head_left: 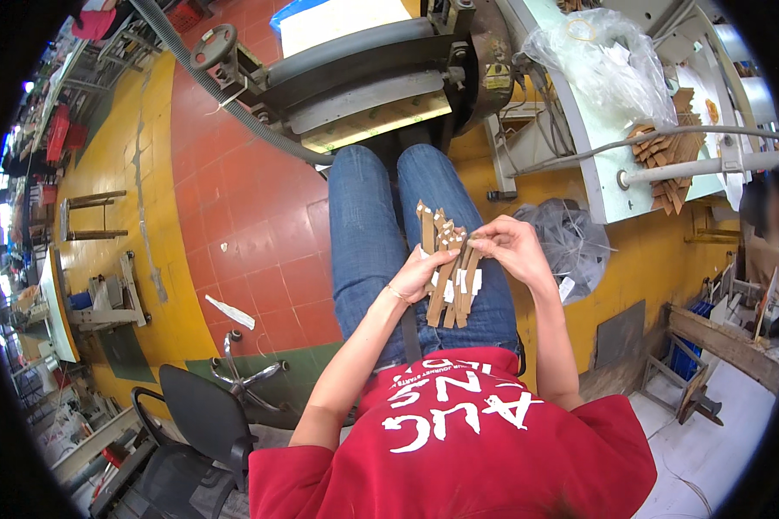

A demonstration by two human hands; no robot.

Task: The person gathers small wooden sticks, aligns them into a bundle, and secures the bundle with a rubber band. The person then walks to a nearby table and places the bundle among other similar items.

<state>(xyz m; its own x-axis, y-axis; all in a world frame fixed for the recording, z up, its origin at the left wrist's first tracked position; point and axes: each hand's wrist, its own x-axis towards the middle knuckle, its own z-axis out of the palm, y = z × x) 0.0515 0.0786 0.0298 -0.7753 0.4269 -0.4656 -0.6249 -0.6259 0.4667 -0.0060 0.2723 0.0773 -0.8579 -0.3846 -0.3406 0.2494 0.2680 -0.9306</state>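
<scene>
Over my lap lies a fanned bundle of narrow brown strips [445, 303], several of them with small white tags or patches. My left hand [415, 274] is closed round the bundle's left side, its thumb lying across the strips. On the other side, my right hand [512, 247] pinches the upper end of a strip at the bundle's right edge, fingertips close together. Whether that strip is leather or card cannot be made out. The strips' upper ends stand unevenly, and their lower ends spread over my jeans [363, 216].
A machine with a roller [363, 99] and handwheel [214, 47] stands before my knees. At the right, a pale table [610, 173] bears clear plastic [597, 60] and more brown strips [671, 156]. A dark plastic bag [567, 244] sits below. An office chair [201, 415] stands left.
</scene>
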